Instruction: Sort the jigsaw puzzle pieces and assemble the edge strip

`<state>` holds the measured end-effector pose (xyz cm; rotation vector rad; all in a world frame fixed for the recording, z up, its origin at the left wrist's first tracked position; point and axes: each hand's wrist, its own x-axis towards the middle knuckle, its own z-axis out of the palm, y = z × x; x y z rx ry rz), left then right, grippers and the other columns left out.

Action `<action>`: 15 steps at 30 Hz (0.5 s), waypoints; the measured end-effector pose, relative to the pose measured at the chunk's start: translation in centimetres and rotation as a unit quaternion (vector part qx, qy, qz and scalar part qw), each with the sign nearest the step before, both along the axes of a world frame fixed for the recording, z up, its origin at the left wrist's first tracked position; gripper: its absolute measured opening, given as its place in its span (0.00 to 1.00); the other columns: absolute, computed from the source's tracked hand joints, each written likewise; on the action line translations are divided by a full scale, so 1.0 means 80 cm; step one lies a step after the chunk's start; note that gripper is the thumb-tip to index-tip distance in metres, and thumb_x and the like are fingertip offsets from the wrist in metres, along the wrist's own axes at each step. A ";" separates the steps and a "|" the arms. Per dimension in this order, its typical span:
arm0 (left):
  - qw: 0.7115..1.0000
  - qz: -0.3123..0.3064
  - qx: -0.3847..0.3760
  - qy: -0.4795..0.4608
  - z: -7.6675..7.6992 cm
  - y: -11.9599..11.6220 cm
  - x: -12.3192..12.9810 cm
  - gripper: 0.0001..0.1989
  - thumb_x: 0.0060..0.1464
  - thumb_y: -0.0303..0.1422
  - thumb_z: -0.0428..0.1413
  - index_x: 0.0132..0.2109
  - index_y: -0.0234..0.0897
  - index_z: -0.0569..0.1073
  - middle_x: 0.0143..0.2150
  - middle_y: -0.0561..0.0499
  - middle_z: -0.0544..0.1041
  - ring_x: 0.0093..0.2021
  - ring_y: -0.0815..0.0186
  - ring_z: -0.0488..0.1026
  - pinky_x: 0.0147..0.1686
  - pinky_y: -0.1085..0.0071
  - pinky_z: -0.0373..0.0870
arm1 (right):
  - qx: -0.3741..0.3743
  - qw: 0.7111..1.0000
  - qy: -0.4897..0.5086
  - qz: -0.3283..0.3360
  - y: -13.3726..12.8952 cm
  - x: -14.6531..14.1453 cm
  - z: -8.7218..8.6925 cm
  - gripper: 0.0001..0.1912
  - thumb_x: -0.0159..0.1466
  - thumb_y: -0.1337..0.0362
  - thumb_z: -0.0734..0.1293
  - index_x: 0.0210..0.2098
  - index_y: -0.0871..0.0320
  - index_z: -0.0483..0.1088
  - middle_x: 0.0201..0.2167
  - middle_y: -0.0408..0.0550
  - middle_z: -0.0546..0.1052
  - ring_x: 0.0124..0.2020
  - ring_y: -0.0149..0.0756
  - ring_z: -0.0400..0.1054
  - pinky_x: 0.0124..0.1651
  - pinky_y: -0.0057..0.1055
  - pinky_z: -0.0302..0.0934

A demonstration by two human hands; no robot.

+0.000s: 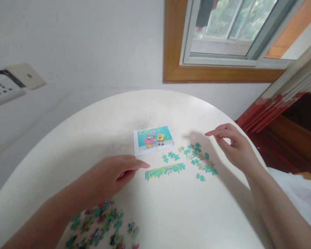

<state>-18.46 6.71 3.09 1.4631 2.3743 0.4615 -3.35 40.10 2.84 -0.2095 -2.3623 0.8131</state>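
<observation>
My left hand (pixel 120 169) is stretched over the table, its index fingertip near the left end of a joined strip of jigsaw puzzle pieces (pixel 162 171). That hand holds nothing I can see. Raised above the table on the right is my right hand (pixel 232 143), index finger extended and the other fingers bent, with nothing visible in it. Below and left of it lies a cluster of loose green and teal puzzle pieces (pixel 197 152). A few teal pieces (pixel 171 156) rest just above the strip. Behind them stands a cartoon reference picture (pixel 155 138).
Many mixed-colour puzzle pieces (pixel 103 221) lie near the front, partly hidden by my left forearm. The round white table (pixel 186 211) meets a white wall. A wood-framed window (pixel 223 74), a red and cream curtain (pixel 269 107) and a wall socket (pixel 5 86) surround it.
</observation>
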 end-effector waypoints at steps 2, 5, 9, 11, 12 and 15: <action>0.999 0.012 -0.033 -0.013 0.014 -0.006 0.004 0.19 0.60 0.29 0.47 0.50 0.49 0.79 0.43 0.53 0.83 0.41 0.63 0.79 0.43 0.70 0.72 | 0.001 1.000 -0.002 -0.002 0.000 0.000 0.000 0.15 0.62 0.70 0.61 0.37 0.51 0.79 0.35 0.48 0.71 0.38 0.40 0.68 0.39 0.38 0.61; 0.996 0.030 -0.078 -0.027 0.031 -0.014 0.015 0.20 0.57 0.28 0.49 0.48 0.52 0.80 0.40 0.54 0.83 0.38 0.62 0.79 0.41 0.70 0.71 | 0.001 1.000 -0.004 0.002 0.001 0.000 -0.001 0.15 0.62 0.70 0.61 0.37 0.51 0.79 0.35 0.48 0.71 0.38 0.40 0.68 0.39 0.38 0.61; 0.991 0.041 -0.120 -0.044 0.040 -0.021 0.029 0.21 0.58 0.29 0.48 0.52 0.55 0.78 0.44 0.56 0.82 0.41 0.61 0.78 0.44 0.67 0.71 | -0.005 1.000 -0.006 0.009 0.003 0.000 -0.004 0.14 0.62 0.70 0.61 0.37 0.51 0.79 0.36 0.48 0.71 0.39 0.40 0.68 0.39 0.38 0.61; 0.989 0.040 -0.137 -0.045 0.040 -0.025 0.034 0.22 0.58 0.30 0.48 0.55 0.56 0.75 0.45 0.54 0.82 0.42 0.61 0.78 0.45 0.67 0.71 | -0.006 1.000 -0.006 0.008 0.004 0.000 -0.005 0.14 0.63 0.69 0.62 0.37 0.51 0.79 0.36 0.48 0.71 0.39 0.40 0.68 0.39 0.37 0.61; 0.988 0.039 -0.144 -0.043 0.040 -0.027 0.036 0.22 0.59 0.30 0.49 0.56 0.56 0.75 0.46 0.54 0.82 0.43 0.61 0.78 0.46 0.67 0.71 | -0.006 1.000 -0.004 0.007 0.005 0.000 -0.006 0.14 0.63 0.69 0.62 0.37 0.51 0.79 0.36 0.48 0.71 0.39 0.40 0.68 0.39 0.37 0.61; 0.985 0.041 -0.162 -0.036 0.041 -0.028 0.041 0.23 0.60 0.30 0.47 0.57 0.58 0.73 0.48 0.54 0.81 0.45 0.59 0.78 0.49 0.65 0.70 | -0.005 1.000 0.001 0.006 0.005 0.000 -0.006 0.13 0.63 0.68 0.62 0.37 0.52 0.79 0.35 0.48 0.71 0.38 0.39 0.68 0.40 0.37 0.61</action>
